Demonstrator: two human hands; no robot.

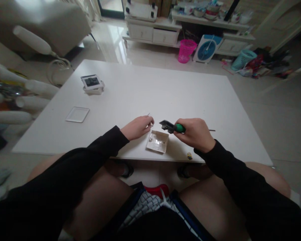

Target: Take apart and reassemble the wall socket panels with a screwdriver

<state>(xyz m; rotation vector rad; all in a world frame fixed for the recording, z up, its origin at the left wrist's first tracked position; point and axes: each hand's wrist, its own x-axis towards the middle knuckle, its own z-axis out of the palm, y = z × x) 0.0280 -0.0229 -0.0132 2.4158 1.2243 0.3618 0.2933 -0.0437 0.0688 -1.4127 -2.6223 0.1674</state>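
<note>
My left hand (138,128) is closed in a pinch over the table, just left of a small white square box. Thin wire ends (152,125) stick out from its fingertips. My right hand (196,133) is wrapped round a wire stripper (168,126) with a green and black handle. The tool's dark head points left, towards my left fingertips, with a gap between. Below and between my hands, the open-topped square box (157,142) sits near the table's front edge. What is inside its shadowed cavity is hard to make out.
The white table (150,87) carries a flat square frame (77,114) and a small box with a dark-faced panel (92,82) at left. A thin dark rod (212,130) lies behind my right wrist. A small yellow item (189,155) is at the front edge.
</note>
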